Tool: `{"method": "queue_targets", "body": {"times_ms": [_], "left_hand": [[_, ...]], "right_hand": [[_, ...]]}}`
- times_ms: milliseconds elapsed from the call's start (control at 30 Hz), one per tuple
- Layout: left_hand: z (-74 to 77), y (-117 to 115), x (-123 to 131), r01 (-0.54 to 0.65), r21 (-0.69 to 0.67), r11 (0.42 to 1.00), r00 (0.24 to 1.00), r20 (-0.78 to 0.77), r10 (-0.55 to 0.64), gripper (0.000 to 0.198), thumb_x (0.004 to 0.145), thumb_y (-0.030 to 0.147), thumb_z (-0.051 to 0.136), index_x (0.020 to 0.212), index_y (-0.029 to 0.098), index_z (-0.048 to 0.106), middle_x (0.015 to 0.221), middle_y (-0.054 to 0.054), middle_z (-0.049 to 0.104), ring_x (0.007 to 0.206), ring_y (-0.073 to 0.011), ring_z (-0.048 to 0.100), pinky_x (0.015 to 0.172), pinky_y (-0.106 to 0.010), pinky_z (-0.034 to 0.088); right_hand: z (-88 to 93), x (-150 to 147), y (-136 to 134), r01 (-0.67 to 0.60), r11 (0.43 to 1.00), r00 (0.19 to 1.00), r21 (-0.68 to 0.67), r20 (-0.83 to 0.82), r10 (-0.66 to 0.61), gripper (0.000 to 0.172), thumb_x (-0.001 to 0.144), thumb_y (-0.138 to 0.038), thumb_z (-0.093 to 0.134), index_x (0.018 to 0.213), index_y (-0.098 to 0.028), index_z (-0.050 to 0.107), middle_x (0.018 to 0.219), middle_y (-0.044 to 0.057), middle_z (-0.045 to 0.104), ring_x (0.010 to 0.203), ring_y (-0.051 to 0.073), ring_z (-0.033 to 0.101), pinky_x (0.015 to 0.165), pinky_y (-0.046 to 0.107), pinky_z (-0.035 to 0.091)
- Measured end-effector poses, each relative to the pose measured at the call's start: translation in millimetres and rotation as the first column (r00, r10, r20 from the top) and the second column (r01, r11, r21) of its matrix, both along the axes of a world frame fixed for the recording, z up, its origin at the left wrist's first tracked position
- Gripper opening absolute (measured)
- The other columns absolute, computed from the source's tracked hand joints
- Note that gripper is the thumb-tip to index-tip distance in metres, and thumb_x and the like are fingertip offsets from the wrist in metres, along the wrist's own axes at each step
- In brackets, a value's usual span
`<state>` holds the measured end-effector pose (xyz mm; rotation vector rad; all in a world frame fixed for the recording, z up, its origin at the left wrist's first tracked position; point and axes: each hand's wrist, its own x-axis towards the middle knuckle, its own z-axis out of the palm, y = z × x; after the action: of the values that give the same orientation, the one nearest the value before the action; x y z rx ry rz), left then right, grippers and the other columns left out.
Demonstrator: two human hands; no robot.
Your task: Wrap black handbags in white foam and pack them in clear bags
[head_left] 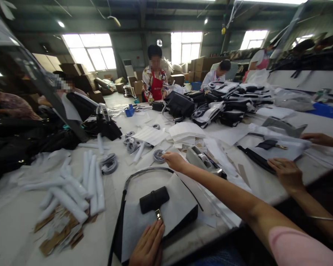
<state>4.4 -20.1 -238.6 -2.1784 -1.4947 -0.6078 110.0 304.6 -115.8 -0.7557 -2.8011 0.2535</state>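
Note:
A black handbag (183,225) lies in front of me, with white paper (174,195) over its face. Its dark strap (144,171), partly in clear wrap, arches over the top. A black flap piece (154,200) with a gold clasp (158,214) rests on the paper. My left hand (148,242) lies flat on the lower part of the bag, fingertips at the clasp. Stretched forward across the table, my right hand (174,161) has its fingers closed on the edge of a grey coil (158,156).
White foam rolls (72,199) and brown scraps (58,232) lie at left. More grey coils (109,163) are scattered ahead. A tape dispenser (201,159) stands under my right forearm. At right, a co-worker's hands (287,173) handle another bag. Black bags (180,105) pile up at the back.

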Motion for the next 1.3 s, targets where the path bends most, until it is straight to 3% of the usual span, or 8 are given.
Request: {"method": "queue_targets", "body": {"times_ms": [200,433,600,733,833,933,1100,1300], "left_hand": [[-10.9,5,5,-0.046,0.095,0.994,0.997,0.062,0.04,0.048,0.087,0.0,0.042,0.126,0.014,0.065,0.126,-0.005,0.07,0.127,-0.0149,0.058,0.117,-0.029,0.037],[-13.2,7,4,-0.047,0.121,0.992,0.998,0.047,0.041,0.046,0.089,0.004,0.041,0.127,0.015,0.065,0.123,-0.004,0.071,0.125,-0.0152,0.06,0.114,-0.029,0.041],[7.6,0,7,-0.033,-0.026,0.999,0.996,0.081,0.035,0.051,0.088,0.006,0.044,0.137,0.012,0.056,0.137,-0.007,0.062,0.131,-0.0195,0.055,0.109,-0.034,0.048],[18.6,-4,14,-0.046,-0.143,0.989,0.978,0.195,0.074,0.054,0.089,0.007,0.046,0.143,0.014,0.049,0.143,-0.007,0.057,0.134,-0.021,0.052,0.109,-0.04,0.049],[19.3,-5,16,-0.033,-0.17,0.985,0.966,0.248,0.075,0.054,0.091,0.008,0.047,0.145,0.015,0.047,0.143,-0.008,0.057,0.134,-0.0215,0.052,0.11,-0.041,0.049],[20.1,-6,16,-0.034,-0.143,0.989,0.956,0.285,0.074,0.054,0.092,0.009,0.047,0.146,0.015,0.045,0.141,-0.009,0.059,0.133,-0.0218,0.053,0.11,-0.042,0.049],[23.7,-6,15,-0.029,-0.193,0.981,0.954,0.289,0.085,0.055,0.093,0.01,0.045,0.147,0.017,0.044,0.143,-0.008,0.057,0.134,-0.0213,0.051,0.112,-0.041,0.046],[20.8,-6,15,-0.03,-0.196,0.98,0.956,0.281,0.085,0.053,0.093,0.009,0.044,0.145,0.016,0.046,0.145,-0.008,0.056,0.135,-0.0212,0.051,0.112,-0.042,0.046]], "right_hand": [[-23.1,-98,28,-0.195,0.978,0.963,0.072,0.202,0.178,0.042,0.089,-0.004,0.056,0.128,-0.019,0.062,0.138,0.011,0.059,0.131,0.023,0.051,0.106,0.036,0.043],[-11.4,-146,36,-0.267,0.949,0.914,0.167,0.356,0.194,0.032,0.096,-0.036,0.062,0.12,-0.015,0.061,0.12,0.009,0.063,0.104,0.022,0.064,0.089,0.045,0.055],[26.9,-116,26,-0.31,0.923,0.939,0.226,0.227,0.26,0.016,0.095,-0.021,0.06,0.105,-0.017,0.072,0.112,0.008,0.07,0.103,0.021,0.064,0.095,0.037,0.047],[48.9,-68,-33,-0.333,0.903,0.94,0.27,0.023,0.34,0.032,0.103,-0.03,0.044,0.127,-0.022,0.064,0.126,0.009,0.066,0.112,0.022,0.059,0.09,0.034,0.046],[48.1,-24,-94,-0.423,0.874,0.899,0.24,-0.011,0.439,0.032,0.102,-0.03,0.045,0.127,-0.022,0.064,0.118,0.008,0.07,0.102,0.022,0.062,0.084,0.033,0.048],[29.8,14,-137,-0.476,0.879,0.874,0.034,0.131,0.468,0.038,0.097,-0.043,0.056,0.127,-0.023,0.066,0.131,0.012,0.065,0.113,0.027,0.061,0.093,0.04,0.048],[-1.9,43,-133,-0.425,0.892,0.842,-0.154,0.295,0.452,0.045,0.094,-0.046,0.061,0.137,-0.035,0.059,0.153,0.014,0.044,0.135,0.036,0.046,0.109,0.055,0.035],[8.2,41,-117,-0.49,0.858,0.822,-0.153,0.245,0.513,0.045,0.098,-0.041,0.055,0.142,-0.035,0.054,0.151,0.014,0.046,0.13,0.031,0.051,0.107,0.049,0.039]]}}
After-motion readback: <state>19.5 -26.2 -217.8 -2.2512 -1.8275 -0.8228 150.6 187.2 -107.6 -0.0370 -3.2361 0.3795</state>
